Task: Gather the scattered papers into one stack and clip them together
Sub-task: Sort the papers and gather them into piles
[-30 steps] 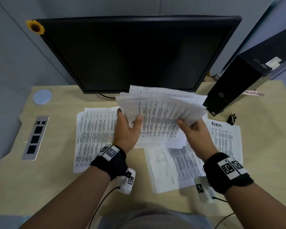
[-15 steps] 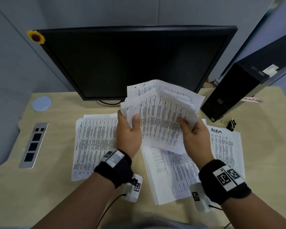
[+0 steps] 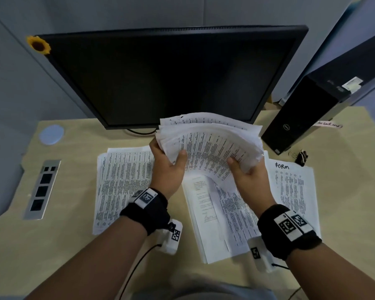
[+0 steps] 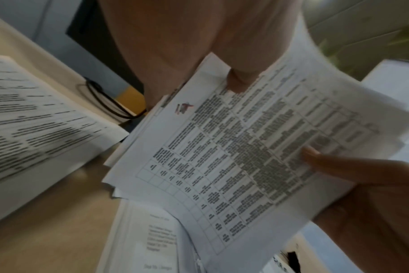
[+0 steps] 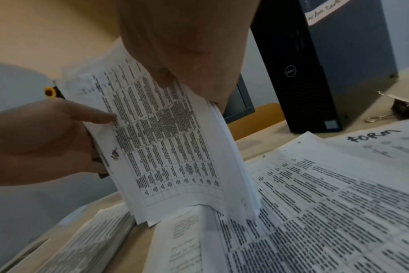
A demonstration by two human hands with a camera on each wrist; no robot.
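Note:
A sheaf of printed papers (image 3: 212, 146) stands on edge over the desk, bowed, held between both hands. My left hand (image 3: 169, 167) grips its left side, thumb on the front sheet. My right hand (image 3: 245, 176) grips the right side, thumb on the print. The sheaf (image 4: 245, 147) fills the left wrist view, and in the right wrist view its lower edge (image 5: 175, 147) rests on papers lying below. A pile (image 3: 123, 182) lies flat at left, another (image 3: 221, 215) in the middle, and a sheet marked "FORM" (image 3: 290, 185) at right. A black binder clip (image 3: 301, 156) lies by the computer.
A large dark monitor (image 3: 167, 76) stands right behind the sheaf. A black desktop computer (image 3: 312, 113) stands at the back right. A round blue coaster (image 3: 51, 134) and a metal socket panel (image 3: 42, 189) are on the left of the desk.
The sheaf was fanned wide a second ago; both hands have since drawn it together, tipped it upright and lowered it toward the middle pile.

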